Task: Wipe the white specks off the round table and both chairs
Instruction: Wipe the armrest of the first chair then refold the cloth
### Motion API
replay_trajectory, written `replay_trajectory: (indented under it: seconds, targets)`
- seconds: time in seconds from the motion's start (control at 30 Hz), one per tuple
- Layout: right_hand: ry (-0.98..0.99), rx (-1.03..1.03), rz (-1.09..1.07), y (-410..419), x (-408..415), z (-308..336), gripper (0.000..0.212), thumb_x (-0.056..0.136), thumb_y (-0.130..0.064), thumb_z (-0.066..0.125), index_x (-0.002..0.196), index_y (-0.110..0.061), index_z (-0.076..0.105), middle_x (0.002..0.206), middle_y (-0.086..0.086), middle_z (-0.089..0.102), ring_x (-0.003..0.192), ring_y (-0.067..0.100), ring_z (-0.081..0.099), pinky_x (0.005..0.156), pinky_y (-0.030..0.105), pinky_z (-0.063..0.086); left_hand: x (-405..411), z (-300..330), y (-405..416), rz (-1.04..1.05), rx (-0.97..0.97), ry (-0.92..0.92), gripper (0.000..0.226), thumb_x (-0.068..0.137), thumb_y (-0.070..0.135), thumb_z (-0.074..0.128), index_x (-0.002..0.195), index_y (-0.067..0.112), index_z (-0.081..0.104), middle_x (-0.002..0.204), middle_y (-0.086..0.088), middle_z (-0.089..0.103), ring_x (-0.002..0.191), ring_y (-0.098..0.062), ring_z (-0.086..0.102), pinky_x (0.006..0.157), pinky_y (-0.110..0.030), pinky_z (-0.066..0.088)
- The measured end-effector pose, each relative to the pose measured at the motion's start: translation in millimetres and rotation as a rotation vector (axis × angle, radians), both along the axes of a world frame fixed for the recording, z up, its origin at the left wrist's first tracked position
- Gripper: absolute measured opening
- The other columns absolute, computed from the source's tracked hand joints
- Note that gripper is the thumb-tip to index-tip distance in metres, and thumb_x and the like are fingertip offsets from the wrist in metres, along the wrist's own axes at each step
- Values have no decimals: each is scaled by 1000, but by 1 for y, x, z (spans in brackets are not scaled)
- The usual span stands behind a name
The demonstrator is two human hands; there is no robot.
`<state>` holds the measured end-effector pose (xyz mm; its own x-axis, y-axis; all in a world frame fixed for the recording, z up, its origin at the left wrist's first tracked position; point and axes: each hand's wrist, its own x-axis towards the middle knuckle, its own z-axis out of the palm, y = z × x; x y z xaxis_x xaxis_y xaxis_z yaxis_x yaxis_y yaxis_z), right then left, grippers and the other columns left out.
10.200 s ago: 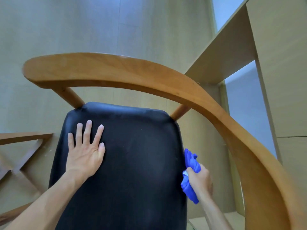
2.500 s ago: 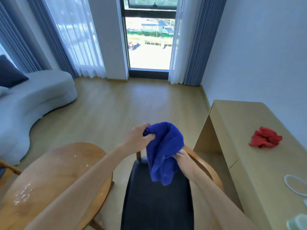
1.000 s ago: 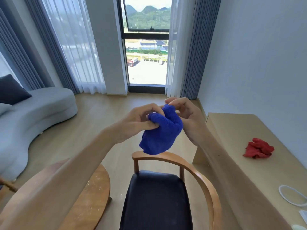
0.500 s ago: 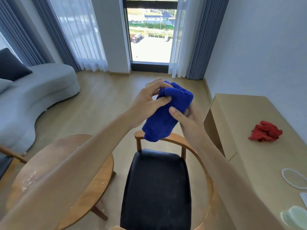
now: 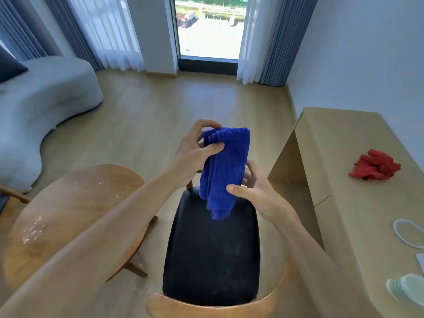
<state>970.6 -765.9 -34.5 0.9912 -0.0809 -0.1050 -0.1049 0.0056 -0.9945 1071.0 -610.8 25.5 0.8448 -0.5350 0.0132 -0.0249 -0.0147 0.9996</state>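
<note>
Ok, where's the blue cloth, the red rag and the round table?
Blue terry cloth (image 5: 226, 166), head view, middle fold.
Crumpled red rag (image 5: 374, 168), head view, centre.
Round wooden table (image 5: 75, 210), head view, bare top.

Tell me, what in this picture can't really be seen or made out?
In the head view:
- Second chair: cut off by the left edge; only a wooden rail shows.
- Round table: its near part is hidden behind the left forearm.
- Right hand: its fingers are behind the blue cloth.
- Black seat: too dark and blurred to tell whether specks remain.
- Pale things on the desk: cut off by the right edge.
</note>
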Motion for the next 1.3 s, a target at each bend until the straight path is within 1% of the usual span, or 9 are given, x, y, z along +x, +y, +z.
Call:
replay_trajectory:
  seconds: [0.3, 0.4, 0.5, 0.6, 0.67, 0.8, 0.97, 1.13, 1.3]
  targets:
    - [501, -193, -67, 8, -14, -201, 47, 89, -12, 61, 127, -33, 44, 112, -14, 58, 98, 1, 58, 71, 11, 44, 4, -259, -1, 45, 458, 404, 25, 83, 12, 69, 100, 27, 60, 98, -5, 64, 95, -21, 65, 73, -38, 60]
    - [590, -225, -106, 8, -10, -279, 53, 89, -15, 59, 135, -35, 43, 111, -13, 60, 98, 5, 60, 79, 17, 48, 6, -346, -2, 114, 518, 515, 22, 83, 15, 70, 101, 24, 62, 101, -7, 65, 91, -20, 66, 75, -38, 60]
    - [624, -264, -119, 6, -1, -353, 54, 92, -18, 56, 141, -35, 39, 122, -9, 60, 105, 6, 59, 85, 16, 44, 18, -420, 8, 97, 626, 438, 31, 87, 20, 64, 117, 22, 59, 114, -1, 64, 98, -14, 63, 88, -30, 53]
    - [696, -568, -32, 8, 4, -429, 64, 96, -26, 49, 153, -28, 20, 155, 1, 30, 136, 18, 36, 108, 29, 33, 25, -482, 34, 15, 942, 248, 40, 94, 20, 53, 134, 16, 49, 135, -3, 51, 122, -18, 49, 100, -28, 39]
    - [576, -922, 34, 13, 7, -464, 63, 97, -34, 45, 154, -25, 21, 160, 9, 15, 145, 29, 20, 115, 43, 27, 23, -511, 52, -36, 1092, 67, 44, 96, 22, 48, 140, 15, 42, 148, -4, 38, 138, -21, 31, 109, -34, 32]
    - [254, -1317, 127, 32, 21, -504, 66, 85, -55, 42, 146, -28, 40, 157, 20, 23, 140, 44, 30, 106, 58, 34, 23, -552, 71, -144, 1242, -390, 51, 94, 25, 50, 144, 16, 41, 154, -15, 29, 142, -36, 25, 111, -52, 30]
    - [300, -1437, 14, 53, 26, -527, 64, 90, -56, 47, 147, -27, 40, 157, 22, 25, 134, 45, 38, 93, 53, 44, 20, -587, 73, -129, 1307, -371, 60, 96, 39, 34, 151, 23, 19, 160, -13, 11, 146, -37, 11, 111, -58, 22]
    - [292, -1414, -50, 58, 30, -528, 45, 88, -25, 56, 132, -24, 57, 144, 22, 47, 101, 39, 58, 65, 40, 44, 14, -603, 75, -102, 1335, -394, 63, 91, 51, 9, 150, 30, -3, 161, -7, -7, 148, -29, -7, 117, -50, 6]
    - [-176, -1409, 88, 81, -10, -527, 41, 89, 0, 43, 115, -21, 65, 133, 19, 57, 87, 37, 59, 62, 38, 44, 12, -608, 75, -64, 1330, -415, 64, 92, 48, 19, 152, 25, 15, 161, -10, 7, 147, -32, 5, 114, -54, 15]
